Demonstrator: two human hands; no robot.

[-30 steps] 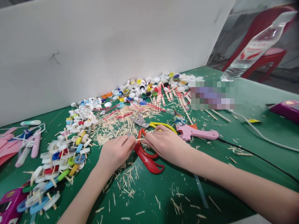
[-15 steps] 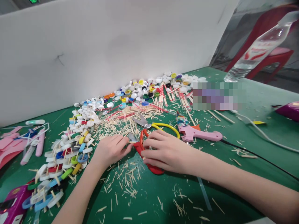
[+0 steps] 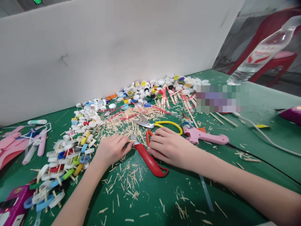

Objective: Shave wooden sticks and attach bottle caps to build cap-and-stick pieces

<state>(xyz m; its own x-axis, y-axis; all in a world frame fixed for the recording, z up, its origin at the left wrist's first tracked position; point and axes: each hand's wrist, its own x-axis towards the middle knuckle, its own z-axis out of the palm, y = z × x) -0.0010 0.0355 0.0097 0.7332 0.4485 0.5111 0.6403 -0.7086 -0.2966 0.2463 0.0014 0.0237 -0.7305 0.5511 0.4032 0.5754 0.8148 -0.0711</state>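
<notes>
My left hand (image 3: pixel 113 149) is closed in a pinch on a short wooden stick (image 3: pixel 131 141), whose end pokes out between thumb and forefinger. My right hand (image 3: pixel 168 146) is curled round a tool with an orange handle (image 3: pixel 147 137); the palm and fingers hide the rest, so its kind does not show. Between the hands a red-handled knife (image 3: pixel 150 161) lies on the table, its short grey blade pointing at the left fingertips. Just beyond the hands rest open scissors (image 3: pixel 150 125) with yellow handles. Pale wood slivers (image 3: pixel 131 179) are strewn around.
Bottle caps with sticks through them (image 3: pixel 70 153) line the left side; loose caps (image 3: pixel 141 94) pile along the white board (image 3: pixel 117 47). A pink glue gun (image 3: pixel 207 137) with a black cord lies right. A water bottle (image 3: pixel 261 56) stands at the back right.
My right hand has shifted right, off the red knife handle, which now lies uncovered. The orange handle has moved along with it. My left hand keeps its pinch on the stick.
</notes>
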